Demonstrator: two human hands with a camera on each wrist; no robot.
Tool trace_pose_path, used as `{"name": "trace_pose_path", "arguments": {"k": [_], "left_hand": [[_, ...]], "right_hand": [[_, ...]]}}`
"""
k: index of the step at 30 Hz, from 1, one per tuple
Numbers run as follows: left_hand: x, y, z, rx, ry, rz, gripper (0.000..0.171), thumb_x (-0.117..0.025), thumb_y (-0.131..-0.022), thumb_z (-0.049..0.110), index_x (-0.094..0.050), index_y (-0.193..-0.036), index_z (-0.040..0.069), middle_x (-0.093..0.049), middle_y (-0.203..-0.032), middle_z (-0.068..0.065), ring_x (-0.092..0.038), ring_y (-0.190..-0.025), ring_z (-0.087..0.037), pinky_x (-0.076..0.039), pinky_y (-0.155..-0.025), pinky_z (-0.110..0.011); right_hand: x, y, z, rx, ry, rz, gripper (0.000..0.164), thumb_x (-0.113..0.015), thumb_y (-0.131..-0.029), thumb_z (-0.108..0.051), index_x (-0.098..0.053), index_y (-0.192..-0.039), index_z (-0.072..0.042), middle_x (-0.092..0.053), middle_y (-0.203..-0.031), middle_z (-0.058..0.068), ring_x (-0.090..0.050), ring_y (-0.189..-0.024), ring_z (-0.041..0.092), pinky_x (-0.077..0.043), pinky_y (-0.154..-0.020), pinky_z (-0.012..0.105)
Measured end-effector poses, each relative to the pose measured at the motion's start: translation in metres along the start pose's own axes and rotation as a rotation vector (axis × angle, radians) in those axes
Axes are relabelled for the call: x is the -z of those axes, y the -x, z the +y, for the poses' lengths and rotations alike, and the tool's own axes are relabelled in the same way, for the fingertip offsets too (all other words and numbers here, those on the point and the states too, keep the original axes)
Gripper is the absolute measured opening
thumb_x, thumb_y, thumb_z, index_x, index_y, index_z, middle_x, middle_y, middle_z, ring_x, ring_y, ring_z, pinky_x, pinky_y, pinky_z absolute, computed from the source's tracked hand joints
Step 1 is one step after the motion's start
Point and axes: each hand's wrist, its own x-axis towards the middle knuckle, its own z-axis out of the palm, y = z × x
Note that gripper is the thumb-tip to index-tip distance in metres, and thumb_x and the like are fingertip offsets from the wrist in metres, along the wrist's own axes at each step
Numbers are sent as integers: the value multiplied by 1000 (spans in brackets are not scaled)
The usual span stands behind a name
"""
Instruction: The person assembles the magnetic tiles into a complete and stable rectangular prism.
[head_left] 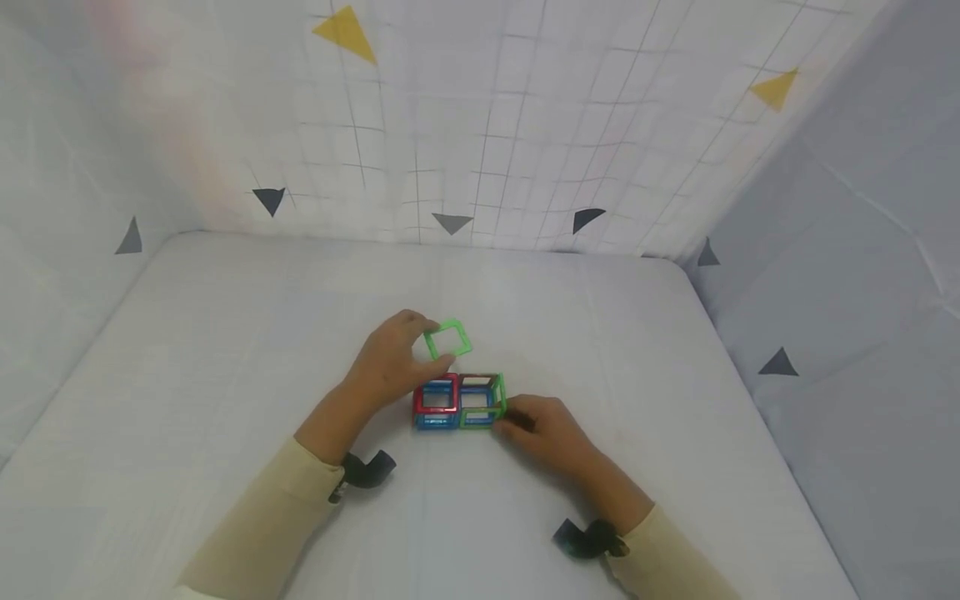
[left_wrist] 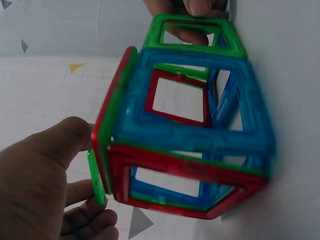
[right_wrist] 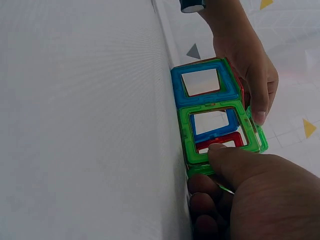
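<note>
Two joined cubes of square magnetic tiles (head_left: 456,402) sit on the white surface. The left cube bears a red tile (head_left: 437,411) on top, and blue tiles (left_wrist: 170,135) form its near side. Green tiles (right_wrist: 186,132) make up much of the right cube, whose top looks uncovered in the head view. Just behind the cubes, my left hand (head_left: 386,358) pinches a loose green square tile (head_left: 463,335) between thumb and fingers. At the right end, my right hand (head_left: 551,433) grips the green end tile, thumb on the near face and fingers beyond it.
White cloth covers the table (head_left: 300,292). A gridded back wall (head_left: 465,125) and grey side walls (head_left: 847,250) surround it, with yellow and dark triangles on them. Each wrist wears a black camera mount, the left one (head_left: 367,471) near the cubes.
</note>
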Motion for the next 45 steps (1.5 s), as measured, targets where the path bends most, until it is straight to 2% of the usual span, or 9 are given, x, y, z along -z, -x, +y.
{"name": "trace_pose_path", "arguments": {"k": [8, 15, 20, 28, 34, 40, 45], "left_hand": [[0, 3, 10, -40, 17, -48, 59, -73, -84, 50, -66, -128, 11, -61, -128, -5, -57, -121, -24, -49, -104, -44], [-4, 6, 16, -86, -3, -101, 58, -72, -85, 50, -66, -130, 14, -60, -132, -4, -56, -124, -23, -47, -106, -43], [-6, 8, 18, -107, -10, -133, 56, -72, -85, 48, -66, -130, 15, -60, -130, -2, -57, -121, -21, -49, -104, -41], [-11, 9, 20, -133, -37, -167, 54, -74, -84, 49, -68, -127, 17, -62, -125, 1, -58, -113, -15, -52, -100, -36], [-12, 10, 22, -179, -51, -167, 54, -75, -83, 49, -69, -125, 15, -64, -121, 1, -59, -106, -13, -53, -96, -33], [-16, 11, 23, -216, -70, -166, 56, -74, -83, 51, -68, -125, 15, -63, -125, -1, -58, -109, -14, -52, -95, -32], [-18, 11, 22, -253, -60, -159, 54, -75, -83, 51, -69, -124, 16, -63, -121, 1, -57, -103, -11, -53, -90, -28]], "right_hand": [[0, -2, 3, 13, 25, 8, 18, -75, -90, -26, -73, -107, -24, -66, -89, -20, -58, -77, 6, -53, -72, 24], [0, -2, 3, 29, 15, 4, 19, -74, -90, -26, -73, -110, -24, -67, -92, -19, -58, -78, 6, -54, -73, 25], [-1, -2, 4, 46, 10, 11, 19, -74, -91, -26, -73, -109, -22, -68, -94, -18, -59, -79, 4, -54, -74, 25], [-1, -2, 4, 10, 5, -6, 18, -73, -91, -26, -72, -109, -25, -67, -91, -19, -58, -79, 6, -54, -74, 25], [-1, -1, 4, -6, 4, -9, 18, -73, -91, -26, -72, -109, -27, -66, -91, -21, -58, -79, 6, -54, -74, 24], [-1, -1, 5, 5, 8, -13, 17, -73, -92, -26, -72, -109, -26, -66, -90, -21, -58, -78, 6, -54, -73, 24], [-1, -1, 6, 22, 0, -8, 16, -73, -92, -27, -72, -108, -25, -67, -91, -19, -59, -78, 6, -54, -73, 24]]}}
